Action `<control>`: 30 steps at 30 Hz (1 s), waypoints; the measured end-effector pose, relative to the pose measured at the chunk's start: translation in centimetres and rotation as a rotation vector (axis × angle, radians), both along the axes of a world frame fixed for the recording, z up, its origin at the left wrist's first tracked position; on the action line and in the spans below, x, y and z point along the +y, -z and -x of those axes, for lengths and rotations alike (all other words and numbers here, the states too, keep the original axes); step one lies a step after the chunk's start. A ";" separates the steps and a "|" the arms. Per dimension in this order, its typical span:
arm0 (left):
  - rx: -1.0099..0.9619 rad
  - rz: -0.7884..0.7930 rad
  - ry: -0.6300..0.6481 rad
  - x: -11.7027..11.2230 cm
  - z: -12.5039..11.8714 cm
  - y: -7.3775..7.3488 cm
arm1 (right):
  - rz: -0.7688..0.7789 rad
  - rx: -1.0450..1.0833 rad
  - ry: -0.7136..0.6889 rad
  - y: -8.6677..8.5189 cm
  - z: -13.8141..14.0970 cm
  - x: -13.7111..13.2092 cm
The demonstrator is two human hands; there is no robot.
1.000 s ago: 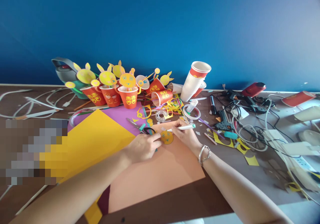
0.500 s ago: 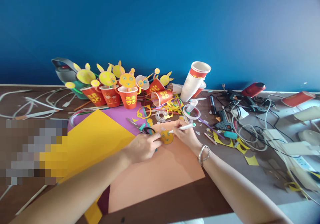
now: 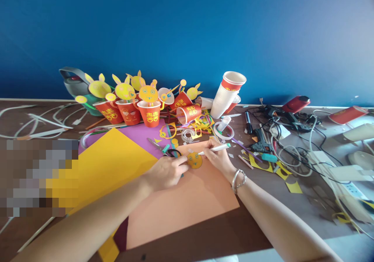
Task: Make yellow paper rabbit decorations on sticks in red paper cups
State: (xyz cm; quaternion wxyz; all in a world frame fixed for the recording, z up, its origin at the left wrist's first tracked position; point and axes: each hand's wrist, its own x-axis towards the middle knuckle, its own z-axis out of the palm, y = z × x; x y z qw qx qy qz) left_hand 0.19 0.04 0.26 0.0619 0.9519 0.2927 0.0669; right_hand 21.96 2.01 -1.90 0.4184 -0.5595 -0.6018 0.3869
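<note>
My right hand (image 3: 216,155) is closed around a white marker pen (image 3: 220,148) with a green end, its tip at the upper right edge of a yellow-orange paper circle (image 3: 194,160). Green-blue eyes and a small face are drawn on this circle. On its left edge press the bent fingers of my left hand (image 3: 168,171), holding it against a peach sheet of paper (image 3: 175,211). Just beyond my left hand lie scissors (image 3: 159,145) with dark handles, partly hidden by the fingers.
Red paper cups (image 3: 149,114) with yellow rabbit heads stand at the back left. A tall stack of cups (image 3: 223,98) leans behind my right hand. Glue guns (image 3: 261,140), tangled cables and a power strip (image 3: 352,190) spread rightward. A yellow sheet (image 3: 111,168) lies left.
The marker pen has shifted slightly, its rear end a little further right and up. My left hand and the paper circle stay in place.
</note>
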 end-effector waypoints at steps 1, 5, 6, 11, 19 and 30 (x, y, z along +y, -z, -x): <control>-0.001 0.002 -0.002 0.0 0.0 0.0 | -0.014 -0.020 -0.001 0.1 0.0 0.0; 0.000 -0.005 0.002 0.0 0.0 0.1 | -0.037 -0.077 -0.009 0.2 -0.1 0.1; -0.002 -0.008 0.003 0.0 0.0 0.1 | -0.039 -0.087 -0.010 0.2 -0.1 0.1; -0.015 -0.019 0.006 0.1 0.1 0.3 | -0.023 -0.084 0.013 0.1 0.0 0.1; -0.004 -0.006 -0.002 0.0 0.1 0.1 | 0.034 0.028 0.015 0.0 -0.1 -0.1; -0.005 0.011 -0.004 0.0 0.0 0.0 | -0.060 -0.080 0.028 0.0 0.0 0.1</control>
